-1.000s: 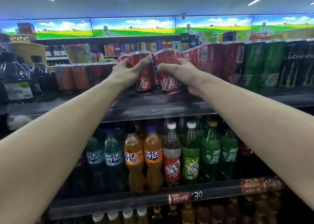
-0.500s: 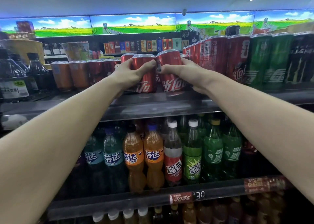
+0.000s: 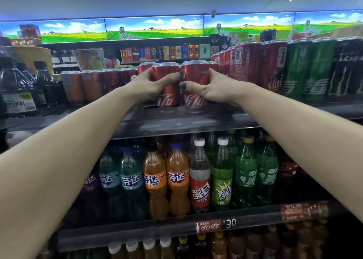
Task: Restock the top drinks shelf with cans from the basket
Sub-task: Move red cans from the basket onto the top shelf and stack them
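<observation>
Two red cola cans stand side by side on the dark top shelf (image 3: 176,121). My left hand (image 3: 145,83) grips the left red can (image 3: 166,76), thumb across its front. My right hand (image 3: 214,87) grips the right red can (image 3: 194,72), its dark-nailed thumb on the front. More red cans sit just behind them. The basket is out of view.
Orange and red cans (image 3: 92,85) line the shelf to the left, beside dark bottles (image 3: 17,85). Tall red cans (image 3: 247,62), green cans (image 3: 308,68) and black cans (image 3: 347,68) stand to the right. Soda bottles (image 3: 176,178) fill the shelf below.
Both cans have come down from a tilted, lifted position to stand upright on the shelf. My hands have kept their grip on them.
</observation>
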Demonstrator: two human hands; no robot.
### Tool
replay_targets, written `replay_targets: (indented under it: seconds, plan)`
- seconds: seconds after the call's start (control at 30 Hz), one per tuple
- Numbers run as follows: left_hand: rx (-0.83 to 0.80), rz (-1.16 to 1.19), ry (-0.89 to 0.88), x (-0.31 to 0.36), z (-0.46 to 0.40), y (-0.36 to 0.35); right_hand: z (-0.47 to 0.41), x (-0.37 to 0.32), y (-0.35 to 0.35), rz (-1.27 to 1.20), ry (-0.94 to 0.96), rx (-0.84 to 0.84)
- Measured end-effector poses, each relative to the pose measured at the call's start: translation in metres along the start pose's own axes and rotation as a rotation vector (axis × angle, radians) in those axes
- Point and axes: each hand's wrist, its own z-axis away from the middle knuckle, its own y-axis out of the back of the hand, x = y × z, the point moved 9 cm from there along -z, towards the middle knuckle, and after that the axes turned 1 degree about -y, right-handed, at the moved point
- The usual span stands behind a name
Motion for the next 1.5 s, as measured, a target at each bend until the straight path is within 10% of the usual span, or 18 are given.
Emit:
replay_targets:
  seconds: [0.53, 1.07, 1.5]
  plan:
    - [0.014, -0.033, 0.033, -0.008, 0.001, 0.004, 0.021, -0.017, 0.025, 0.386, -0.158, 0.138]
    - [0.058, -0.068, -0.002, -0.007, -0.001, 0.007, -0.007, -0.002, -0.001, -0.286, -0.129, -0.074]
    - [0.048, 0.035, 0.014, -0.005, -0.002, 0.002, 0.018, -0.03, 0.018, 0.589, -0.149, 0.37]
